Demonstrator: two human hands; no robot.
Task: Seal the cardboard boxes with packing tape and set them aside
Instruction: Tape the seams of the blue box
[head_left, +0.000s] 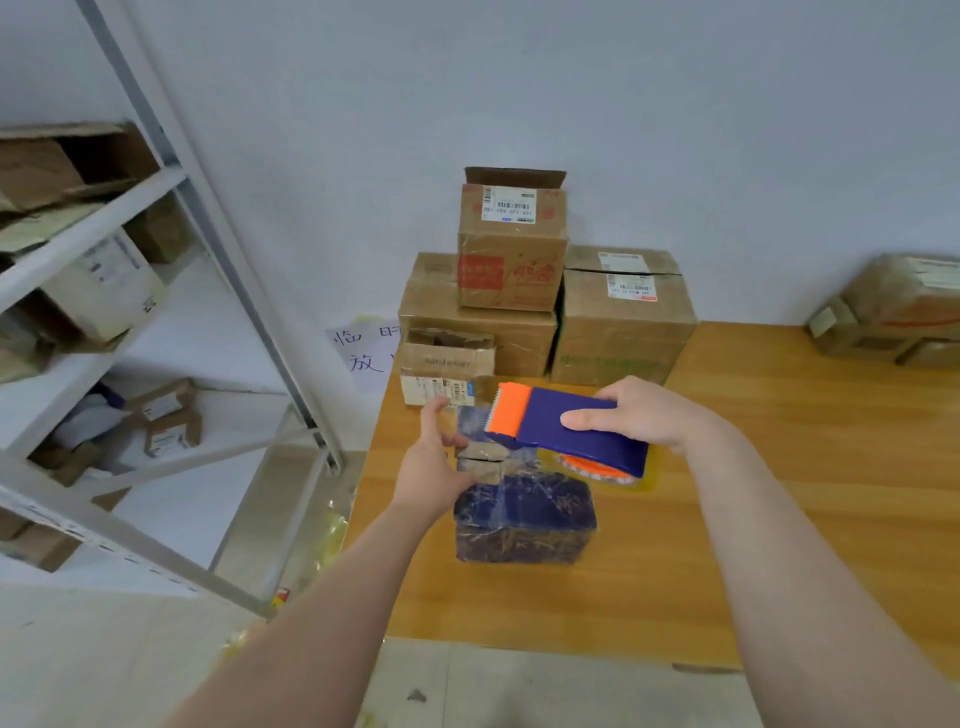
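Blue box (524, 519), scuffed, with faint printing and a glossy film on it, sits on the wooden table (779, 493) near the front edge, towards the left side. A brown strip runs along its top, apparently the flap seam.

Left hand (434, 462): on the box's far left top edge, fingers curled onto the cardboard, thumb raised. It holds the box. Cannot tell whether a clear tape end is also under the fingers.

Right hand (639, 415): wrapped round a blue tape dispenser (566, 421), thumb laid along its side. The orange toothed end points left, hovering just over the far part of the box top. Tape roll (592, 467), orange core, hangs beneath.

Judgement: the taping pass over this box is in hand and the box is not yet set aside. To do it well:
- anchor the tape end over the box's end face
- keep the left hand pressing the flaps shut and the box still
- draw the dispenser straight along the seam, low and under tension
- tilt the teeth down to cut, then smooth the strip

Beyond, at the table's far left corner: small torn carton (447, 369), flaps up. Behind it, along the far edge, is a stack of cardboard boxes (623, 327), the topmost one (511, 244) open. More boxes (893, 312) sit at the far right.

Off the table, left: metal shelving (171, 176) holding cartons. Handwritten paper sign (363, 348) on the wall.
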